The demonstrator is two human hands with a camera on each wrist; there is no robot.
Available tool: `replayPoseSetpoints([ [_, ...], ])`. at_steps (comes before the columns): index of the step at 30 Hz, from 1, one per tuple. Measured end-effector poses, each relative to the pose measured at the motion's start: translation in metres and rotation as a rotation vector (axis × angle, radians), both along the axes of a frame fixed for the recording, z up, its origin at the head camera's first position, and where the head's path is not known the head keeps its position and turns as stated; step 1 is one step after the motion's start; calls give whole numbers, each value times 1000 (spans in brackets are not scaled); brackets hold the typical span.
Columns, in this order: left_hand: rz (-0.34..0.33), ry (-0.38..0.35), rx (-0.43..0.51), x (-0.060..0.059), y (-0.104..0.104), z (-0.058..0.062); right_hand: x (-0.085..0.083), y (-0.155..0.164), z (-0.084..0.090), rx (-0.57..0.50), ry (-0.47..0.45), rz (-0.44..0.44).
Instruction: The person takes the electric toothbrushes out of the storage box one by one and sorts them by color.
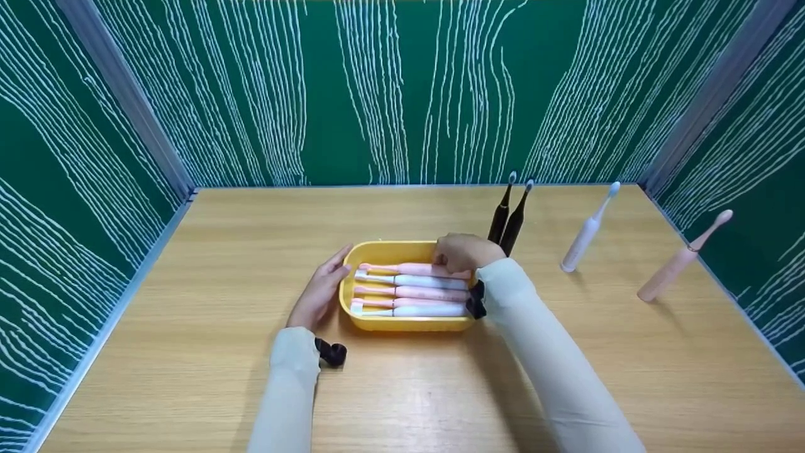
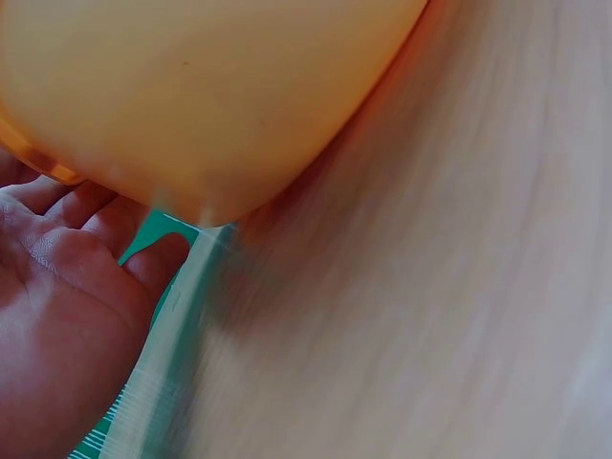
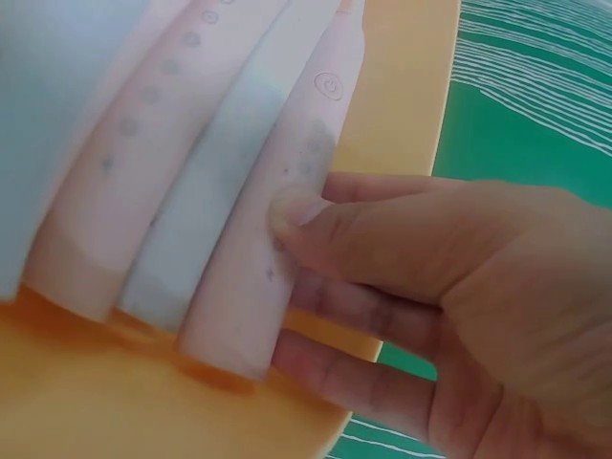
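Observation:
A yellow tray (image 1: 385,253) sits mid-table with several pink and white electric toothbrushes lying side by side in it. My right hand (image 1: 458,253) is over the tray's far right corner. In the right wrist view its thumb (image 3: 298,216) presses on top of the farthest pink toothbrush (image 3: 304,134), with fingers (image 3: 368,316) curled under the handle, pinching it. My left hand (image 1: 322,286) lies with straight fingers against the tray's left side. The left wrist view shows that palm (image 2: 57,325) beside the tray's wall (image 2: 201,96).
Two black toothbrushes (image 1: 508,220) stand upright just behind the tray's right end. A white one (image 1: 588,231) and a pink one (image 1: 680,259) stand farther right. Green patterned walls (image 1: 402,88) enclose the wooden table (image 1: 188,264) on three sides.

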State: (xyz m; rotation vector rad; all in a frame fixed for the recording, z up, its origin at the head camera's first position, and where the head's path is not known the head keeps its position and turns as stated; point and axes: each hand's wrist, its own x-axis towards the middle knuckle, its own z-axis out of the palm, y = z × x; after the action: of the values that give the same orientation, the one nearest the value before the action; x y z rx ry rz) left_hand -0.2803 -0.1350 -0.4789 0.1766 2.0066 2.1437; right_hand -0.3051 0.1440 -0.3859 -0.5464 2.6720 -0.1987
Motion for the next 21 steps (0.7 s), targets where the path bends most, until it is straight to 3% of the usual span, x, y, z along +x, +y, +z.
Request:
replayPoseSetpoints([
  [5,-10,-16,41,1,0,0,0,0,2,7,17,33],
  [9,-14,-20,61,0,0,-1,1,1,3,-15,-11,4],
  [21,3,-24,26,1,1,1,1,5,5,-25,-13,16],
])
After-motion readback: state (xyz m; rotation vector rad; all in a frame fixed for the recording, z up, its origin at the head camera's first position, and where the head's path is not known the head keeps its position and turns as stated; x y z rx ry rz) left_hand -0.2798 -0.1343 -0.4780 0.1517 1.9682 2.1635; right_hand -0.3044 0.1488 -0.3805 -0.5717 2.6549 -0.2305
